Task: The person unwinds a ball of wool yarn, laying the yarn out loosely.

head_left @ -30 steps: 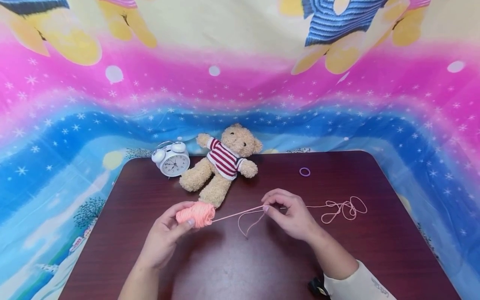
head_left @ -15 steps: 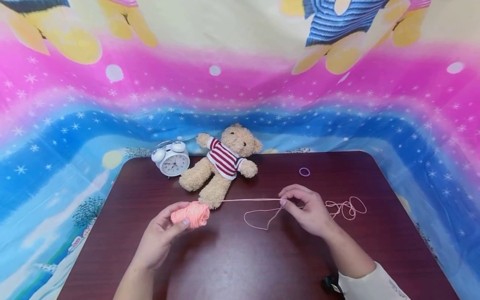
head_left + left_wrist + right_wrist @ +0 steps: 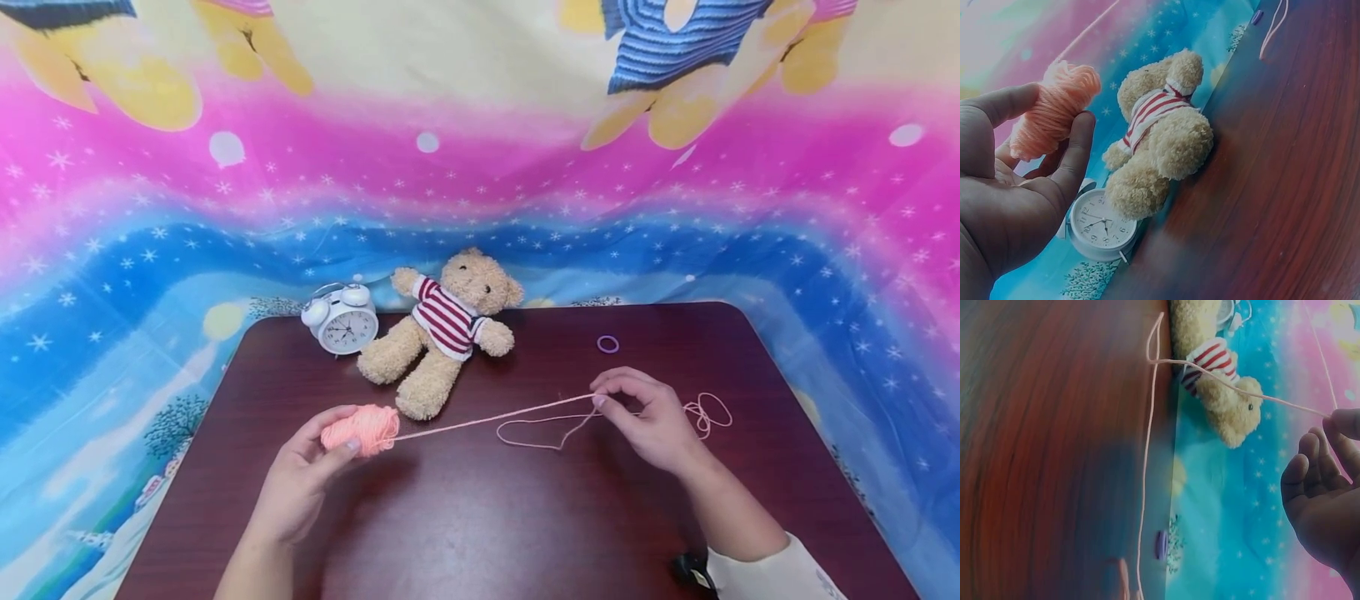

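Observation:
A small ball of peach yarn point(image 3: 362, 430) is held up off the table by my left hand point(image 3: 300, 475), thumb on one side and fingers on the other. In the left wrist view the wound yarn point(image 3: 1054, 112) sits between thumb and fingers. My right hand point(image 3: 648, 421) pinches the yarn strand point(image 3: 487, 419) between thumb and index finger, and the strand runs straight between the two hands. From that pinch a slack length point(image 3: 1145, 456) hangs in a loop, seen in the right wrist view. Loose coils of yarn point(image 3: 708, 414) lie on the table beyond the right hand, partly hidden by it.
A teddy bear point(image 3: 450, 325) in a striped shirt lies at the table's back, beside a white alarm clock point(image 3: 347, 323). A purple ring point(image 3: 607, 344) lies back right on the dark wooden table point(image 3: 465, 533). A printed cloth point(image 3: 480, 183) surrounds the table's back and sides.
My right hand has moved to the right with the strand, and my left hand slightly left with the ball. The strand between them is longer; fewer coils show at the right.

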`<control>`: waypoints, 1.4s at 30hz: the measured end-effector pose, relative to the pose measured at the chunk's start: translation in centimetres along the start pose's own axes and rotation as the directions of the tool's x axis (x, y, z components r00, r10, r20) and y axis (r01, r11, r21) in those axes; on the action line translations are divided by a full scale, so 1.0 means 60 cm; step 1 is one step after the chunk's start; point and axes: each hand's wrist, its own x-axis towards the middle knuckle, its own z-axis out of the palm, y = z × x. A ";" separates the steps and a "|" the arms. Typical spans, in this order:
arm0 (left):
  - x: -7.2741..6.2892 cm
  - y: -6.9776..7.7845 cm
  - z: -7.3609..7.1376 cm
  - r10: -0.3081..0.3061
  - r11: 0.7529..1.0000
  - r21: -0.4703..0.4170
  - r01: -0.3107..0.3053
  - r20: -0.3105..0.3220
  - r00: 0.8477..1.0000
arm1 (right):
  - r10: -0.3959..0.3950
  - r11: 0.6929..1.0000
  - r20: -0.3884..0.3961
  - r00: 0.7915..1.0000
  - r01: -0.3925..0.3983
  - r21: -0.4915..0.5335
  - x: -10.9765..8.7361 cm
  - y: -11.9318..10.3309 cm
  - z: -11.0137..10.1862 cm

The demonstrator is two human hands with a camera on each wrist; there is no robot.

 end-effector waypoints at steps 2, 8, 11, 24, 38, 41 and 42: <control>0.000 0.002 -0.003 -0.005 1.000 0.010 0.005 -0.015 1.000 | 0.000 1.000 -0.006 1.000 0.000 -0.012 -0.002 0.003 -0.009; -0.003 0.007 -0.010 -0.010 1.000 0.011 0.010 -0.034 0.999 | 0.008 0.999 -0.002 1.000 -0.008 -0.034 -0.012 0.012 -0.040; -0.006 0.008 -0.014 0.000 1.000 -0.003 0.000 -0.032 0.999 | 0.025 0.999 0.006 1.000 -0.025 -0.041 -0.018 0.019 -0.053; -0.005 0.012 -0.024 -0.005 1.000 0.001 0.005 -0.072 0.997 | 0.025 0.988 -0.050 0.998 -0.032 -0.151 -0.035 0.047 -0.099; -0.007 0.018 -0.032 -0.017 0.999 0.035 0.020 -0.087 0.996 | 0.030 0.972 -0.078 0.996 -0.047 -0.228 -0.051 0.070 -0.144; -0.004 0.017 -0.034 -0.008 0.999 0.033 0.010 -0.085 0.996 | 0.021 0.970 -0.092 0.995 -0.043 -0.239 -0.053 0.074 -0.152; -0.002 0.017 -0.034 -0.004 0.999 0.035 0.007 -0.084 0.996 | 0.018 0.970 -0.096 0.995 -0.041 -0.241 -0.053 0.075 -0.155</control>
